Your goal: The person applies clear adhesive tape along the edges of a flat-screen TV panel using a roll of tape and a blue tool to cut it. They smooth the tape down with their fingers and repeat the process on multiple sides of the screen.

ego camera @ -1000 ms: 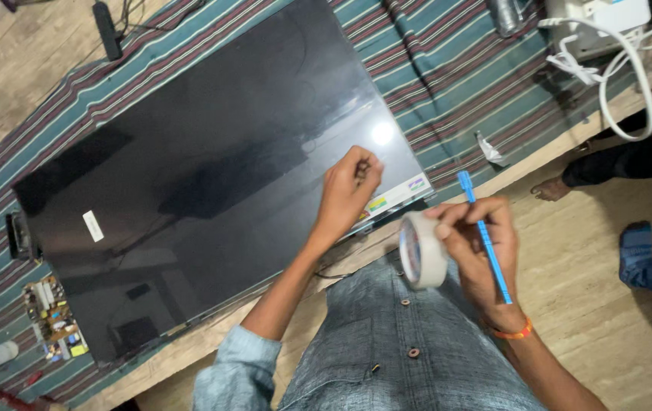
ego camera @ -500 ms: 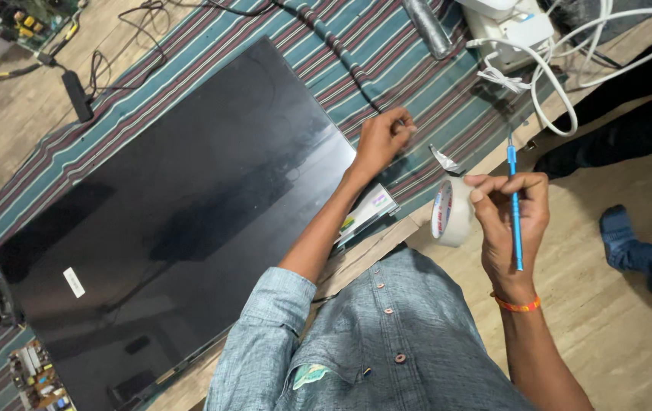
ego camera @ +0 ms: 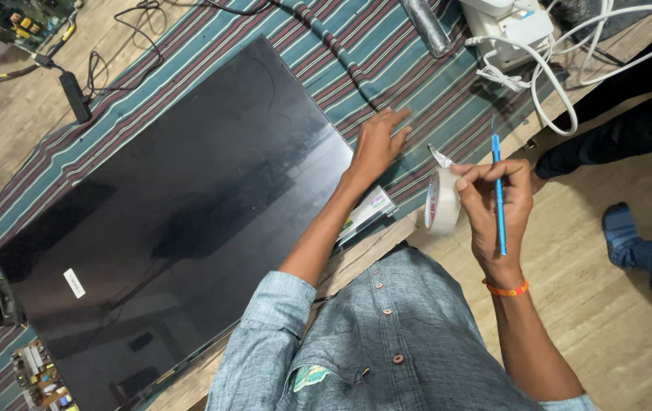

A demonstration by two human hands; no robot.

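Note:
A large black flat screen panel [ego camera: 181,228] lies face up on a striped teal and maroon cloth [ego camera: 387,68] over a wooden bench. My left hand [ego camera: 377,144] rests flat and spread at the panel's right corner, partly on the cloth. My right hand [ego camera: 493,209] is held over the bench edge, gripping a roll of white tape [ego camera: 441,202] with a loose end, plus a thin blue tool [ego camera: 498,194] upright between the fingers. An orange band circles my right wrist.
White cables and a white device [ego camera: 524,38] lie at the top right, with a grey cylinder [ego camera: 426,27] beside them. A black adapter with cord [ego camera: 74,95] sits top left. Circuit boards [ego camera: 36,373] lie bottom left. Another person's legs and blue sock [ego camera: 638,243] stand on the right.
My left hand has opened and moved right, from the panel's corner edge onto the cloth. My right hand with tape and blue tool stays raised. The view has shifted.

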